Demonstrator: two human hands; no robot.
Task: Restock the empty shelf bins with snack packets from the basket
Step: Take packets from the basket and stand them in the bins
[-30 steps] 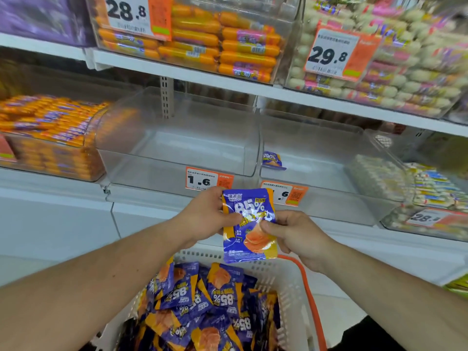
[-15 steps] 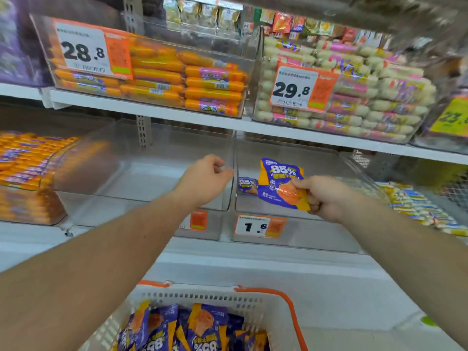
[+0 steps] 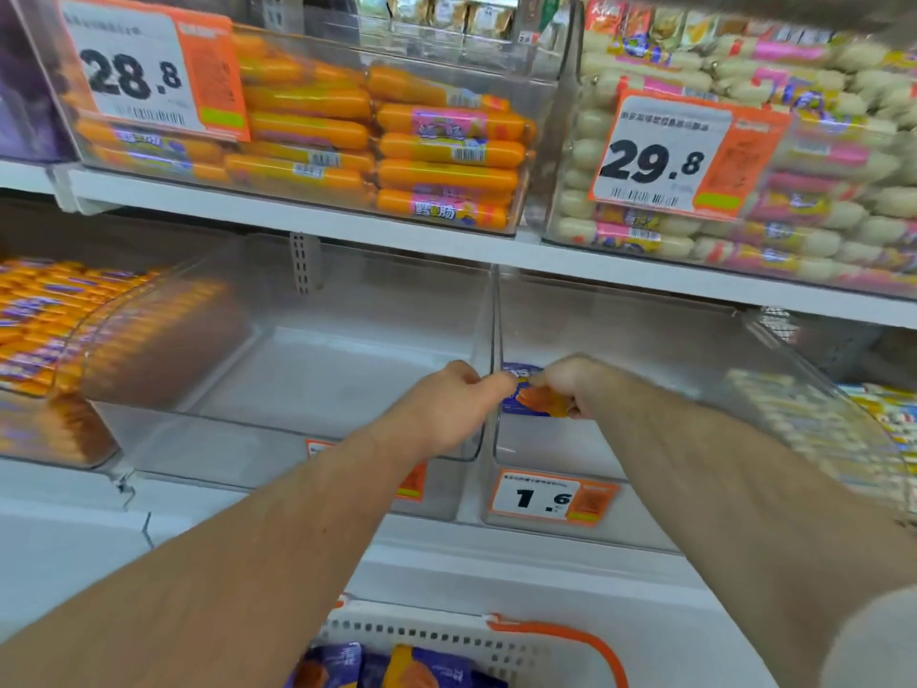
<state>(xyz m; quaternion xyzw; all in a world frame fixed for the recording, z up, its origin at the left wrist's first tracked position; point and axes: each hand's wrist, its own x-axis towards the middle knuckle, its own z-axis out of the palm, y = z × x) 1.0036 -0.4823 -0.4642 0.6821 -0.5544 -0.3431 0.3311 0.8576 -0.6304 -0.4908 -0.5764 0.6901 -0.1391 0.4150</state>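
Two clear bins side by side on mid shelf: left bin [image 3: 307, 369], right bin [image 3: 645, 369]. Basket [image 3: 446, 633] below w/ packets. Right hand [image 3: 570, 384] pinches purple packet [image 3: 526, 399] inside right bin. Left hand [image 3: 446, 404] loosely curled at divider, grip unclear.

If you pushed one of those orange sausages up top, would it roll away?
Probably only a little. The orange sausages are round tubes, so a loose one would likely roll. Here they lie stacked and packed tight inside a clear bin, whose walls should stop them. Their shiny wrappers look slippery, so one might slide instead.
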